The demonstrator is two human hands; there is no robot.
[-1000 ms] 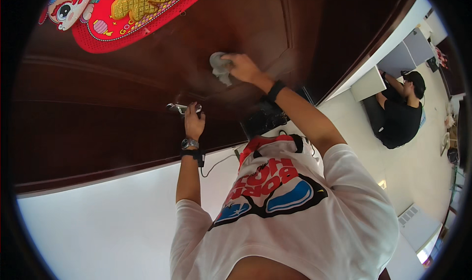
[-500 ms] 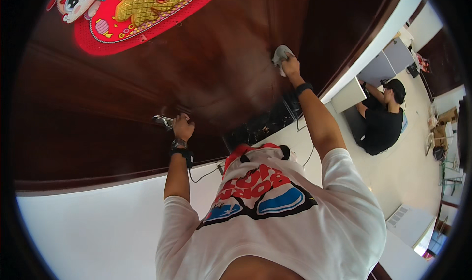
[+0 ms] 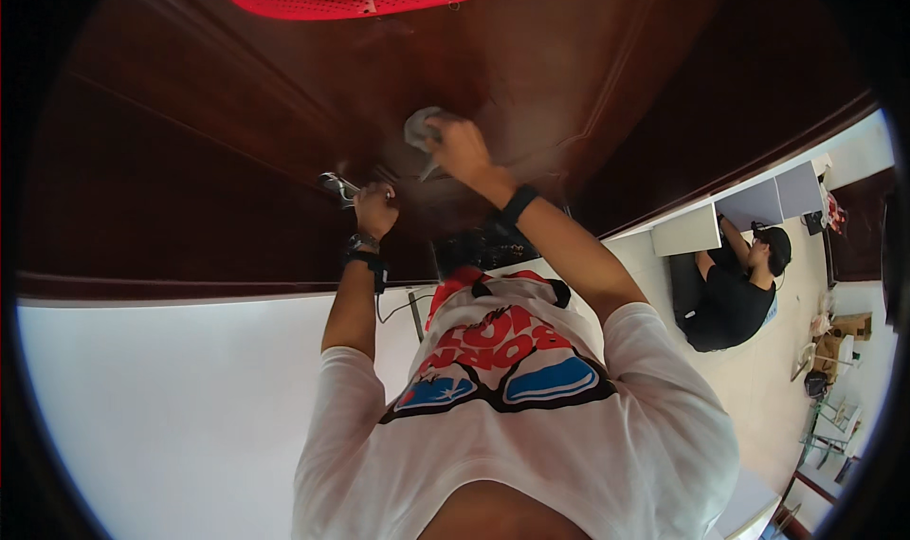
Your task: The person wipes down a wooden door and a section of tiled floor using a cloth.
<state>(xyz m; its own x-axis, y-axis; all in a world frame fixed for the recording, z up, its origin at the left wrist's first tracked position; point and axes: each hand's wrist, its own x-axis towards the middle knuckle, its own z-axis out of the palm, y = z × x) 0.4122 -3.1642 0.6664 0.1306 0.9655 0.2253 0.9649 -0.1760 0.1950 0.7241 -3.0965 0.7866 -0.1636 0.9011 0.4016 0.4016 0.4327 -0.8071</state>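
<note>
A dark reddish-brown wooden door (image 3: 540, 75) with moulded panels fills the view in front of me. My left hand (image 3: 376, 211) is closed round the silver lever handle (image 3: 338, 189) at the door's left part. Higher up and to the right of it, my right hand (image 3: 462, 149) grips a pale grey cloth (image 3: 418, 129) and presses it against the door. Motion slightly blurs the right hand, and its fingers partly cover the cloth.
Above my hands hangs a red decoration (image 3: 379, 1) with gold parts. White wall (image 3: 171, 388) borders the door at lower left. At the right, another person (image 3: 730, 303) in black sits on the pale floor beside a white cabinet panel (image 3: 689, 231). Household items stand farther back.
My right hand has swept the cloth leftward across the door, closer to my left hand. The left hand keeps hold of the handle. The view has tilted, leaving less of the red decoration showing.
</note>
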